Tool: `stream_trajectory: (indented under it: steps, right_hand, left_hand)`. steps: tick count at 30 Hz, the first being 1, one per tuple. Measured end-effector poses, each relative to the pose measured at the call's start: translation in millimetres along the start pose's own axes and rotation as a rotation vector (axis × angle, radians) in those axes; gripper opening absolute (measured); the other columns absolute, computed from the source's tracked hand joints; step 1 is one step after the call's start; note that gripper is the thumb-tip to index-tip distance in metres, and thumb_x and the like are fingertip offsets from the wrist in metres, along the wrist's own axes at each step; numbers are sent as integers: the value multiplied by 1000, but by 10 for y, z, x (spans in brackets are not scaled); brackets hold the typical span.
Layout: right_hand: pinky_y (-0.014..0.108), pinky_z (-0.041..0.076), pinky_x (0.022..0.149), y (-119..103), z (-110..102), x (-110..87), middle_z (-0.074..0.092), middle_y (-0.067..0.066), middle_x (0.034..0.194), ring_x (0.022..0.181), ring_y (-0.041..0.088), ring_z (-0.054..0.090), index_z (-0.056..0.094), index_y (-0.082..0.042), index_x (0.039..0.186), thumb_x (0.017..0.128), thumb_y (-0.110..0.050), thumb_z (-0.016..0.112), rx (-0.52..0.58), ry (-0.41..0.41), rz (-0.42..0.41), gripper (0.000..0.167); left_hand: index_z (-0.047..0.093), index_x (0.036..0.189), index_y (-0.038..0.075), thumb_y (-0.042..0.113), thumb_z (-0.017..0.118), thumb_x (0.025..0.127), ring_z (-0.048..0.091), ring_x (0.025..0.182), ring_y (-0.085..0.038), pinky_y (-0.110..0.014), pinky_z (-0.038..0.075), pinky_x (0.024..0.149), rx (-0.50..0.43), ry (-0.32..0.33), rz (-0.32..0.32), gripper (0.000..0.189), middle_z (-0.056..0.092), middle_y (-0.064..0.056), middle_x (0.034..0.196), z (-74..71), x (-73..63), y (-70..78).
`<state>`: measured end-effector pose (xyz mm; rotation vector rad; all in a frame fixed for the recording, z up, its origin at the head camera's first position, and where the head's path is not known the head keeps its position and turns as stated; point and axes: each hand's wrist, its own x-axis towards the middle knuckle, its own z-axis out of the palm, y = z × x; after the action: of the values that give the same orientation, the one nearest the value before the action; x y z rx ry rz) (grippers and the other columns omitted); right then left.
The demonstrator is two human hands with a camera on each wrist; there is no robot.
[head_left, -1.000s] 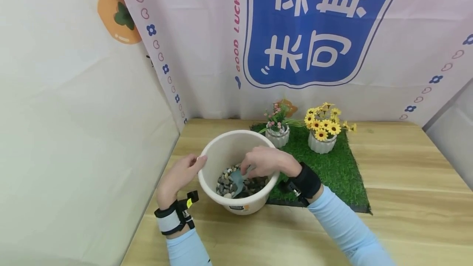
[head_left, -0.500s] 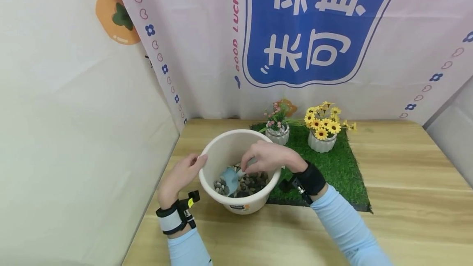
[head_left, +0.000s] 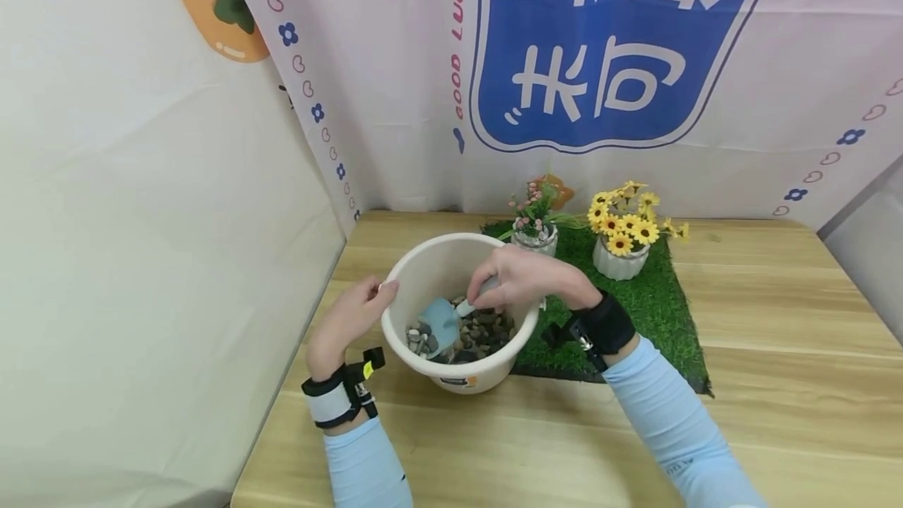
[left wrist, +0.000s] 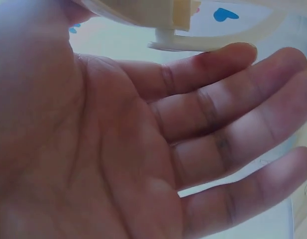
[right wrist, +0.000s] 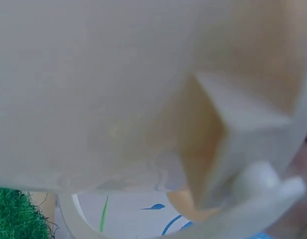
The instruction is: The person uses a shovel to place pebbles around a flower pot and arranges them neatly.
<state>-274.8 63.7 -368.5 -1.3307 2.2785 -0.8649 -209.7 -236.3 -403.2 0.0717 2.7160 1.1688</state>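
A cream plastic bucket [head_left: 439, 263] stands on the table with grey and brown pebbles [head_left: 488, 333] in its bottom. My left hand [head_left: 353, 318] grips the bucket's left rim with the thumb over the edge. In the left wrist view its other fingers [left wrist: 218, 109] stretch out below the bucket's handle [left wrist: 178, 46]. Inside the bucket, a pale blue hand shovel [head_left: 441, 323] lies blade-down among the pebbles at the left. My right hand [head_left: 525, 277] holds the shovel's light handle from above, over the right rim. The right wrist view shows mostly the bucket's outer wall [right wrist: 93, 99].
Behind and right of the bucket lies a green artificial grass mat [head_left: 652, 320]. On it stand a white pot of yellow flowers [head_left: 621, 263] and a white pot of pink flowers [head_left: 536, 240]. A printed cloth [head_left: 395, 100] hangs behind the wooden table [head_left: 776, 296].
The shovel blade has moved left through the pebbles and turned, so its broad face shows. My right hand has risen slightly with it. The left hand keeps its grip on the rim.
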Motion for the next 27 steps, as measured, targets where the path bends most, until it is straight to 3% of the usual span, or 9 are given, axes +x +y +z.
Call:
stream_trajectory:
  steps: [7, 10, 17, 22, 27]
  right_hand:
    - [29, 54, 63, -50, -12, -43, 72, 5, 74, 61, 13, 66, 76, -21, 96, 93, -22, 68, 118, 37, 84, 9]
    - [31, 54, 62, -60, -15, -100, 72, 9, 76, 62, 15, 66, 76, -19, 98, 93, -21, 67, 161, 60, 73, 10]
    - [34, 56, 64, -39, -25, -218, 72, 1, 81, 68, 25, 69, 75, -17, 101, 94, -20, 66, 207, 118, 33, 11]
    - [28, 51, 65, -30, -57, -272, 70, 11, 79, 67, 30, 66, 75, -17, 101, 94, -21, 66, 208, 136, 14, 12]
    - [26, 49, 62, -17, -76, -308, 70, 11, 79, 65, 21, 63, 75, -17, 101, 93, -22, 68, 203, 159, 20, 12]
  left_hand:
    - [56, 128, 6, 55, 37, 102, 63, 99, -23, -42, 51, 87, 20, -5, -1, 58, 68, -13, 115, 11, 0, -6]
    - [54, 130, 7, 55, 36, 102, 63, 102, -24, -44, 51, 90, 21, -9, -11, 59, 67, -13, 117, 16, 6, 0]
    - [54, 132, 7, 56, 35, 102, 61, 103, -25, -45, 49, 91, 35, -5, -13, 60, 66, -13, 119, 21, 18, 15]
    - [53, 134, 6, 55, 34, 102, 61, 105, -27, -47, 49, 93, 33, -8, -8, 61, 66, -15, 121, 11, 7, 23]
    - [52, 135, 8, 55, 35, 103, 61, 106, -27, -49, 48, 95, 19, -19, -17, 60, 65, -14, 122, 7, 1, 32]
